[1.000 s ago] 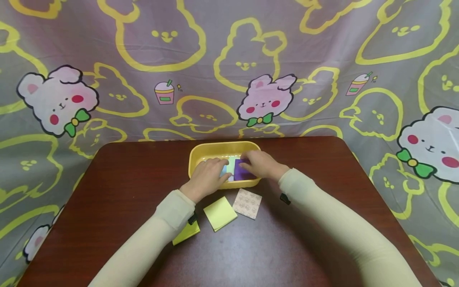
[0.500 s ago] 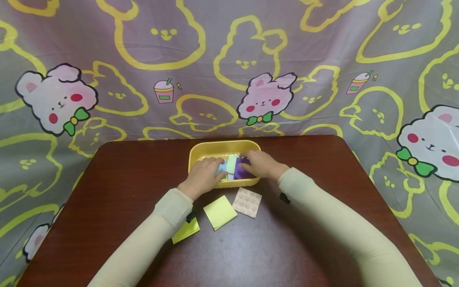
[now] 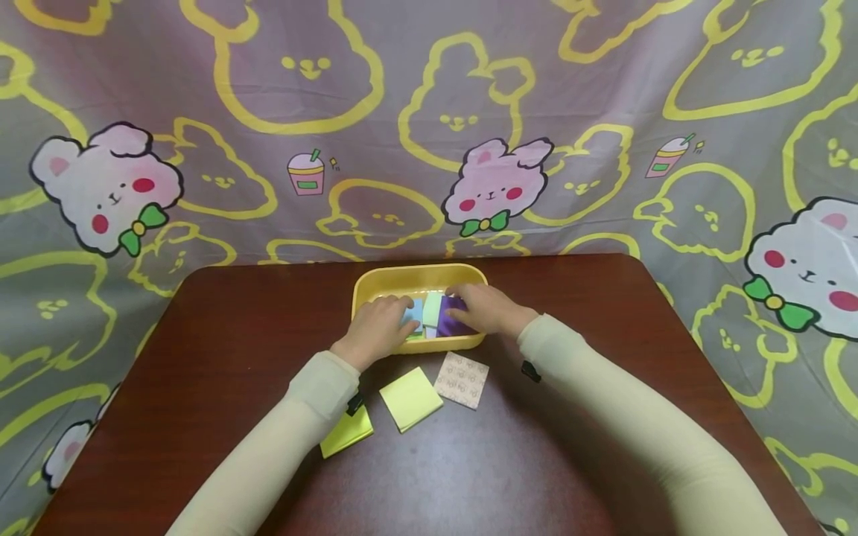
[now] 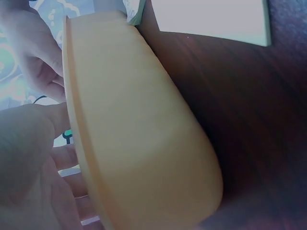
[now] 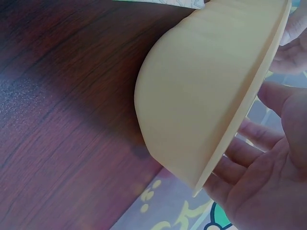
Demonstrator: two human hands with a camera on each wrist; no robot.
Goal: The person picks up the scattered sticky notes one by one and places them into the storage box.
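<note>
Inside a yellow plastic tub [image 3: 402,278], sticky note pads sit side by side. My left hand [image 3: 375,327] reaches over the left part and grips a light blue pad [image 3: 416,316], thumb on its near side. At the right end my right hand [image 3: 488,307] holds a purple pad [image 3: 450,320], its thumb lying over the purple face. Between them shows a pale green pad [image 3: 432,308]. Both wrist views see mainly the tub's outer wall [image 4: 129,110]; fingertips disappear behind the rim [image 5: 230,136], hiding the contact.
A pale yellow pad [image 3: 411,400] and a beige patterned pad [image 3: 462,380] lie on the brown table [image 3: 509,454] in front of the tub. A brighter yellow pad [image 3: 348,432] is partly under the left wrist. Behind the table hangs a printed curtain [image 3: 402,164].
My left hand has shifted a little to the left, and the blue pad with it, so more blue shows. The right hand stays almost in place over the purple pad.
</note>
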